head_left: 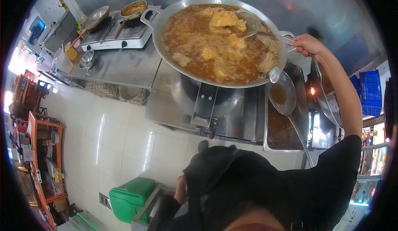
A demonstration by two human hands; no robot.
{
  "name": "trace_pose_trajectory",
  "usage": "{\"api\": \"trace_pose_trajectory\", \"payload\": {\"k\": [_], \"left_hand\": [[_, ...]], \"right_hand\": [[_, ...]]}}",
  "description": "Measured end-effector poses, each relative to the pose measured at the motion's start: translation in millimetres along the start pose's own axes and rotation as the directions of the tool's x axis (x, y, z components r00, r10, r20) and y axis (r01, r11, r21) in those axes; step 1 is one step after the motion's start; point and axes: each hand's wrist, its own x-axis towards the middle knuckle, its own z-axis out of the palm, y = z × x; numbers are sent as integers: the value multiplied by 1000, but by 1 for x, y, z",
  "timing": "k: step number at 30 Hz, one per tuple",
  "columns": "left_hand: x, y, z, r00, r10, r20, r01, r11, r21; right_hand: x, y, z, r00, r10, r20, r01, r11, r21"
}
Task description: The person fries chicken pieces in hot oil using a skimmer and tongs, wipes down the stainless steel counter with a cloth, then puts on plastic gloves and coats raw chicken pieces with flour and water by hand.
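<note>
My right hand [309, 45] is closed round the handle of a wire skimmer [271, 35], at the right rim of a big two-handled wok [156, 40]. The skimmer's round head reaches into bubbling brown oil [182, 27], beside and partly under golden fried pieces [224, 19]. More battered pieces [208, 54] float in the oil nearer to me. A thermometer with a round dial [274, 75] sits at the wok's front right rim. My left hand [181, 190] hangs low beside my dark clothing, its fingers mostly hidden.
Right of the wok, a ladle [281, 93] holding oil lies over a metal tray [286, 141]. On the left, a two-burner stove [132, 41] carries two pans. A green bin [132, 198] stands behind on the left. Blue crates [370, 92] are at far right.
</note>
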Motion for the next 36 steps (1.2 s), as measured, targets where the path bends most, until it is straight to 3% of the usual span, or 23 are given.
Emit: {"api": "trace_pose_trajectory", "payload": {"k": [4,5,6,7,9,13,15,21,28,31,33,34,36], "left_hand": [[-4,2,-2,1000,1,12,-1,1000,29],[-7,4,-3,1000,0,13,0,999,37],[-6,4,-3,1000,-2,14,1,999,44],[-6,3,-4,1000,-1,14,0,999,45],[-5,4,-2,1000,0,20,-1,999,47],[-1,2,-2,1000,-3,25,2,999,48],[-1,4,1,1000,-7,25,5,999,51],[-1,8,6,999,-26,36,23,997,80],[3,15,9,998,-39,53,32,991,130],[1,19,11,998,-39,57,31,989,143],[-1,19,11,997,-44,57,35,989,141],[-2,19,11,998,-42,54,34,990,140],[-6,17,9,998,-45,52,37,989,140]], "right_hand": [[22,-7,8,997,-78,1,77,980,-185],[24,-11,20,947,-308,-93,223,836,-501],[24,-18,31,837,-537,-99,278,575,-770],[20,-22,42,837,-538,-101,278,576,-768],[2,-25,65,661,-704,-259,159,469,-869],[-23,-31,74,673,-723,-159,117,316,-941],[-45,-37,79,743,-658,-124,49,238,-970],[-118,-37,74,780,-598,-183,-116,148,-982],[-128,-25,36,742,-551,-381,-322,206,-924],[-104,-15,14,768,-543,-339,-281,190,-941],[-94,-17,5,835,-432,-341,-210,323,-923],[-84,-11,-10,835,-433,-339,-207,324,-923],[-65,1,-40,870,-489,60,242,318,-917]]}}
